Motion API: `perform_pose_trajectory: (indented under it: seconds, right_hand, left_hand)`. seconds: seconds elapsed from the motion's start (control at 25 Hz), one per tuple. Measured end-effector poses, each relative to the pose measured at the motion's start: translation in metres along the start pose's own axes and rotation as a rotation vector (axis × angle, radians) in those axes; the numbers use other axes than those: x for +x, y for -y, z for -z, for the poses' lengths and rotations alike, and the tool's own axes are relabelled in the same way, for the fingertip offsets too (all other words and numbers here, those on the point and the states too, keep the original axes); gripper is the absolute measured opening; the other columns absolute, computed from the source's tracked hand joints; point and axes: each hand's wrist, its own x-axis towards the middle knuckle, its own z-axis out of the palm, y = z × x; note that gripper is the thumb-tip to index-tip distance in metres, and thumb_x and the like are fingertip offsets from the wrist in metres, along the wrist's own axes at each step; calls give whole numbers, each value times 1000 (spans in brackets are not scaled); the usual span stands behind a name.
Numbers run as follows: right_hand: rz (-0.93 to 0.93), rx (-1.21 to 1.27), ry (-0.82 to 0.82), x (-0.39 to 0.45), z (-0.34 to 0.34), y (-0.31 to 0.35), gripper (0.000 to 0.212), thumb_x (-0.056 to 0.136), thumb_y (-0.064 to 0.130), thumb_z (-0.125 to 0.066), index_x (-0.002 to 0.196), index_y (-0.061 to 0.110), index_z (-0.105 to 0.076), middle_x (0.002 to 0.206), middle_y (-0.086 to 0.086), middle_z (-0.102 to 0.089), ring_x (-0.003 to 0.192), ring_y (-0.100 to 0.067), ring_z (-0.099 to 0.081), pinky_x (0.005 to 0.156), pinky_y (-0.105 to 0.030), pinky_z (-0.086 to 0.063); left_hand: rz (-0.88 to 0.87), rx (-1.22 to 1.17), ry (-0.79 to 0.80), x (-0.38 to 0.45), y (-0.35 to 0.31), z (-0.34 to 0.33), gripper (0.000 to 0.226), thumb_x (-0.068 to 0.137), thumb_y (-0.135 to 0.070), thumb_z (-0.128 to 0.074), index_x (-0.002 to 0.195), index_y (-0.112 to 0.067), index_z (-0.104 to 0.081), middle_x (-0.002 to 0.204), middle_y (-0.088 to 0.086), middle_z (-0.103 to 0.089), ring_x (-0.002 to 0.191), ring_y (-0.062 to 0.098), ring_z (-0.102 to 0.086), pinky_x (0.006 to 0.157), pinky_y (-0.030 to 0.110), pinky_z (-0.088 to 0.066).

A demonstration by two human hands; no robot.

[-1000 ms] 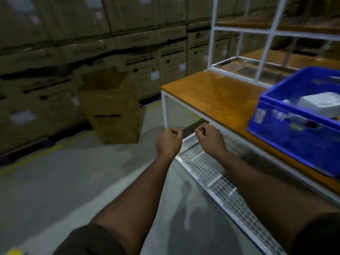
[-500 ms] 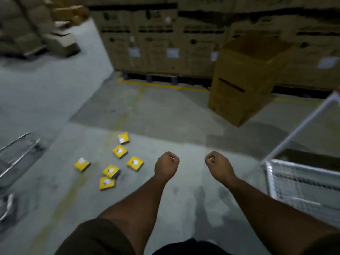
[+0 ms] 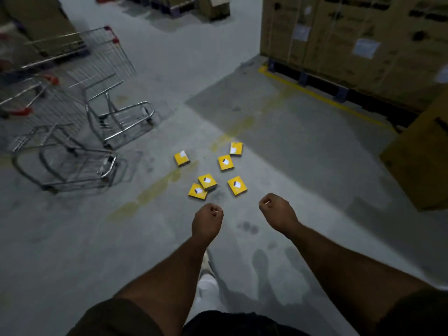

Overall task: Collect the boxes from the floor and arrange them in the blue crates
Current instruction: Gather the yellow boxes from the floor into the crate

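Six yellow boxes [image 3: 210, 171] are scattered flat just beyond both fists; left hand [image 3: 207, 223] sits nearest, right hand [image 3: 277, 214] beside, both curled empty

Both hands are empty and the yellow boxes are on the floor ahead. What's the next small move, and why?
Probably step in, bend down and reach the right hand to the nearest yellow box. Both hands are curled and hold nothing, the left hand included, and all six boxes lie loose on the floor just ahead. No blue crate is in view, so gathering comes first.
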Motion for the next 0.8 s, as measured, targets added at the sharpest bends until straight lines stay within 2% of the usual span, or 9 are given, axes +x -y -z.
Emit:
perform_pose_trajectory:
  seconds: [0.28, 0.44, 0.56, 0.72, 0.8]
  right_hand:
    - [-39, -128, 95, 97, -85, 94, 11, 87, 28, -55, 85, 22, -64, 91, 1, -70, 94, -22, -64, 79, -32, -49]
    - [-61, -131, 125, 140, -135, 159, 10, 87, 28, -56, 87, 24, -64, 93, -2, -71, 94, -23, -65, 79, -32, -49]
    - [-68, -140, 144, 173, -154, 197, 14, 89, 29, -56, 93, 21, -66, 92, -1, -70, 93, -21, -64, 77, -30, -47]
    - [-65, -161, 149, 220, -169, 234, 18, 92, 29, -56, 100, 17, -67, 94, 1, -66, 100, -21, -62, 70, -26, -37]
    - [-60, -147, 170, 250, -182, 251, 18, 92, 28, -56, 99, 15, -66, 99, -2, -68, 100, -21, -61, 71, -27, -38]
  left_hand:
    - [64, -44, 4, 142, 25, 71, 15, 72, -34, -48, 71, -28, -61, 80, -1, -73, 81, 23, -71, 75, 40, -58]
    - [102, 4, 14, 227, 41, 127, 22, 74, -35, -47, 81, -24, -66, 82, 0, -74, 84, 25, -71, 76, 40, -58]
    - [100, 23, 15, 279, 39, 162, 22, 79, -37, -52, 84, -22, -67, 81, -3, -74, 86, 23, -70, 79, 38, -57]
    - [102, -21, 44, 327, 32, 186, 21, 71, -38, -50, 75, -25, -65, 78, -6, -73, 82, 18, -70, 77, 36, -57]
    - [132, -29, 45, 354, 35, 193, 21, 70, -38, -48, 73, -26, -65, 77, -7, -72, 81, 17, -71, 75, 36, -57]
